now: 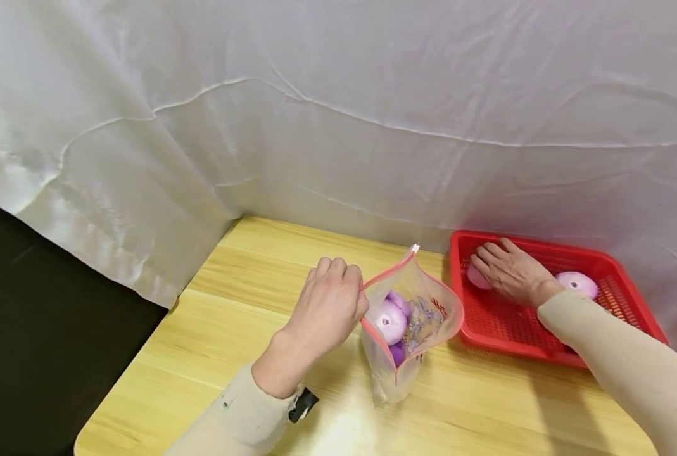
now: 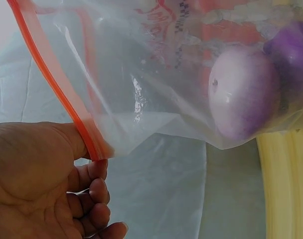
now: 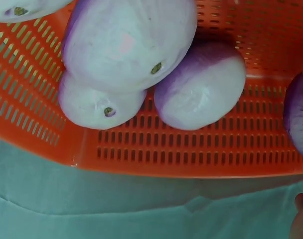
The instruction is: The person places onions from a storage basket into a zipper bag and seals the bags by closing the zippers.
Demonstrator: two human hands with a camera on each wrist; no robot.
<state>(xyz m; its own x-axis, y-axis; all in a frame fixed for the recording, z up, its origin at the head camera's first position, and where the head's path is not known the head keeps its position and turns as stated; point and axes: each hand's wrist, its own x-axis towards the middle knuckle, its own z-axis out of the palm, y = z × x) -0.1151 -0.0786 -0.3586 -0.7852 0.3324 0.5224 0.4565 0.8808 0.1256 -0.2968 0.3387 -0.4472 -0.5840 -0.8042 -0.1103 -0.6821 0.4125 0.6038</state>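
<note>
My left hand (image 1: 329,304) pinches the red zip edge of a clear zip bag (image 1: 380,380) between thumb and fingers. The bag stands upright with its mouth wide apart, and several purple onions (image 1: 392,323) lie inside. In the left wrist view, a pale purple onion (image 2: 243,94) shows through the plastic. Over in the red basket (image 1: 629,297), my right hand (image 1: 512,272) has its fingers curled over a purple onion (image 1: 477,277) near the left wall. That onion (image 3: 298,117) shows at the right wrist view's edge, a fingertip (image 3: 301,201) close by.
More onions (image 3: 199,87) lie in the basket, one (image 1: 577,285) right of my right wrist. The basket stands right of the bag on a wooden table (image 1: 247,285). A grey-white cloth (image 1: 344,171) hangs behind the table; a dark area (image 1: 42,329) lies left of it.
</note>
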